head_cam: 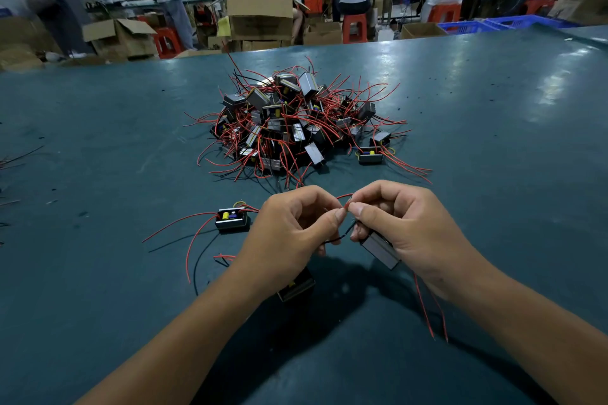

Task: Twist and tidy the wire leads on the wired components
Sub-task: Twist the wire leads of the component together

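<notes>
Far of your hands, a pile (296, 122) of small black boxes sits mid-table, red leads bristling out of it on every side; one box (370, 155) lies just off its right edge, open face up with a yellow part inside. Near left, another open box (232, 220) rests alone on the table (493, 115), its long red leads curving away to the left and toward you. A further box (296, 286) lies under your left wrist, mostly hidden by it and in shadow. Beyond the table's far edge stand cardboard cartons (260, 15), red stools (354, 28) and blue crates (506, 23), with people seated at benches.

Your left hand (289, 230) pinches a red lead (345, 204) between thumb and forefinger, the other fingers curled under. Your right hand (404, 223) pinches the same lead just beside it, fingertips almost touching the left's, and its lower fingers hold a grey box (380, 248) against the palm. A black lead (342, 233) sags between the hands. Two thin red leads (427, 316) trail down from under the right hand toward you.

The table is a smooth, dull teal sheet with soft glare at far right and dark specks. The boxes are hard-edged rectangular blocks; the leads are thin, glossy and springy.
</notes>
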Available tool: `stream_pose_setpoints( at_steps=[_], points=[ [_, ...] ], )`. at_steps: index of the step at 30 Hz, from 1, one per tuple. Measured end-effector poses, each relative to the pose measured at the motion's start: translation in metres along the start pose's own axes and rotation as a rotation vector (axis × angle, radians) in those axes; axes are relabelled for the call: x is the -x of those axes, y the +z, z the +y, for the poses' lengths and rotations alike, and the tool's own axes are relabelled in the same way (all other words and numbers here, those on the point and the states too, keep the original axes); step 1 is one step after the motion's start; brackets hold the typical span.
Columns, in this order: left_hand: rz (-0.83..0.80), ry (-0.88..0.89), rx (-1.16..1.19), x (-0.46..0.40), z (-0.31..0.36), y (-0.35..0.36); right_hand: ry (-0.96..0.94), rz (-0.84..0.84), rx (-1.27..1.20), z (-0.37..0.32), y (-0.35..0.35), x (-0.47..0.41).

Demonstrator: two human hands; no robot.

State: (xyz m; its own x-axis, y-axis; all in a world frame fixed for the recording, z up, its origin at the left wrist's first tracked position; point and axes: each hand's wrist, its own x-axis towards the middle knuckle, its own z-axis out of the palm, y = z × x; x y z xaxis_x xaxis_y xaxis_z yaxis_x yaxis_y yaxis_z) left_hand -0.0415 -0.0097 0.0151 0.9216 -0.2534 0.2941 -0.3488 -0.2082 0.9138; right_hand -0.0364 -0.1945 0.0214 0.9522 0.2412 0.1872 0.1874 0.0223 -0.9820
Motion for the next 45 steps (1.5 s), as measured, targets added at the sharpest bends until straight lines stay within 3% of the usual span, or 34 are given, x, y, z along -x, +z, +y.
stream_pose_setpoints(
  at_steps=[19, 30, 33, 39, 45],
  points=[
    [0.017, -0.084, -0.041, 0.004, 0.009, 0.005, -0.043, 0.054, 0.098, 0.002, 0.0, 0.001],
    [0.01, -0.064, -0.088, 0.005, 0.015, 0.008, -0.084, 0.096, 0.301, 0.0, 0.002, 0.003],
    [0.041, -0.023, -0.171, 0.004, 0.016, 0.005, -0.106, 0.088, 0.305, -0.001, 0.001, 0.004],
    [0.088, 0.227, -0.476, 0.004, 0.023, 0.0, -0.189, 0.051, 0.439, -0.003, -0.001, 0.007],
    [0.081, 0.132, -0.414, 0.006, 0.025, 0.002, -0.347, 0.039, 0.659, -0.006, 0.001, 0.012]
  ],
)
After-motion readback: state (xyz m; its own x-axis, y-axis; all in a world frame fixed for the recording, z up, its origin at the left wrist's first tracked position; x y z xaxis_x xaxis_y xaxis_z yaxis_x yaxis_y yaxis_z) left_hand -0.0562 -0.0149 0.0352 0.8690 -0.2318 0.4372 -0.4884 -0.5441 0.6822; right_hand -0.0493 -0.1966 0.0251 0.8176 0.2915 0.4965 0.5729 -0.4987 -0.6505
